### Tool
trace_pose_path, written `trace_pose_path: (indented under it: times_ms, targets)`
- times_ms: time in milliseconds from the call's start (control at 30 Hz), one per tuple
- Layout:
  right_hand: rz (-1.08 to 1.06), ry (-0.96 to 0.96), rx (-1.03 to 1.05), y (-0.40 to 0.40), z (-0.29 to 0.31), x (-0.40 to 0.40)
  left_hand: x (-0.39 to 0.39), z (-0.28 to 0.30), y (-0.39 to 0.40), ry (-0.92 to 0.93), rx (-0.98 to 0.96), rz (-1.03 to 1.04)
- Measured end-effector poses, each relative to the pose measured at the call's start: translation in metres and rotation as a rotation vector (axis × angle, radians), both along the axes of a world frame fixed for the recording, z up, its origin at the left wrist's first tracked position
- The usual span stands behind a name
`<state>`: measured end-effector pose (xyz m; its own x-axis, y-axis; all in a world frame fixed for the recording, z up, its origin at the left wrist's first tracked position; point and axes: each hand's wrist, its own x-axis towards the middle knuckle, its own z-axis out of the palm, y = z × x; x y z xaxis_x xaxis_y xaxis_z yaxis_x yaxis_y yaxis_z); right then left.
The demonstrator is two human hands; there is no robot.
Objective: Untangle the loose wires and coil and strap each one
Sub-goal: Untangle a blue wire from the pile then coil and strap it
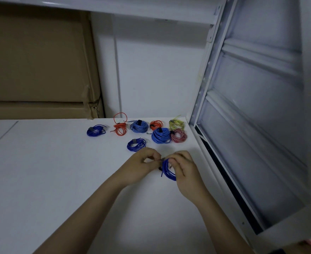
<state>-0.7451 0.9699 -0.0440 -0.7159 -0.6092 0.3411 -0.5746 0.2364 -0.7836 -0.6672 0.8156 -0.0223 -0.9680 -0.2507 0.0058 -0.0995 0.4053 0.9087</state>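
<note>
Finished: eight strapped coils (159,135), upper centre of table (41,171). In progress, centre frame: dark blue coil (168,168) gripped by right hand (185,171); left hand (141,166) pinching its strap (161,160). No loose wires visible.

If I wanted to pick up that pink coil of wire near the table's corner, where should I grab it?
Probably pinch the pink coil from above on its right-hand arc, the side toward the table edge. It lies flat, so its loops are open to fingers coming down. Its left side touches the big blue coil, where a dark strap sits, leaving little room there.
</note>
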Motion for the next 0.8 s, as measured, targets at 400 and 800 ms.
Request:
trace_pose_path:
  times_ms: [400, 800]
  targets:
    - [0.109, -0.204, -0.014, 0.002, 0.013, 0.008, -0.002, 0.018, 0.007, 0.104, 0.232, 0.115]
    - [0.076, -0.282, -0.245, -0.001, 0.02, 0.017, 0.008, 0.023, 0.01, 0.11, 0.556, 0.087]
